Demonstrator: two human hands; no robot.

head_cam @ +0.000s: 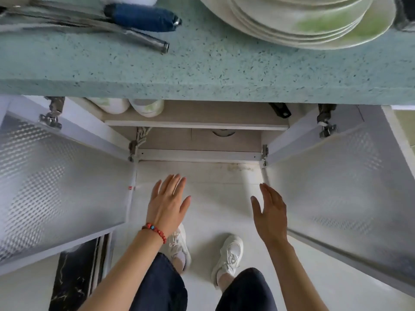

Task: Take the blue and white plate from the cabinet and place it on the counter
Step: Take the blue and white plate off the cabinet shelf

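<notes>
I look straight down past the speckled teal counter point(202, 70) into the open cabinet point(197, 140) below it. Both cabinet doors stand wide open: the left door point(56, 182) and the right door point(336, 189). My left hand point(167, 203), with a red bead bracelet on the wrist, hovers empty with fingers spread in front of the cabinet. My right hand point(270, 214) is also empty and open, edge-on beside the right door. No blue and white plate shows; most of the cabinet's inside is hidden under the counter. Two white bowls point(128, 105) with green marks sit on the upper shelf.
A stack of white plates with green marks point(303, 16) stands on the counter at the back right. A blue-handled tool point(143, 17) and metal utensils point(125, 33) lie at the back left. My feet in white shoes point(229, 254) stand on the white floor.
</notes>
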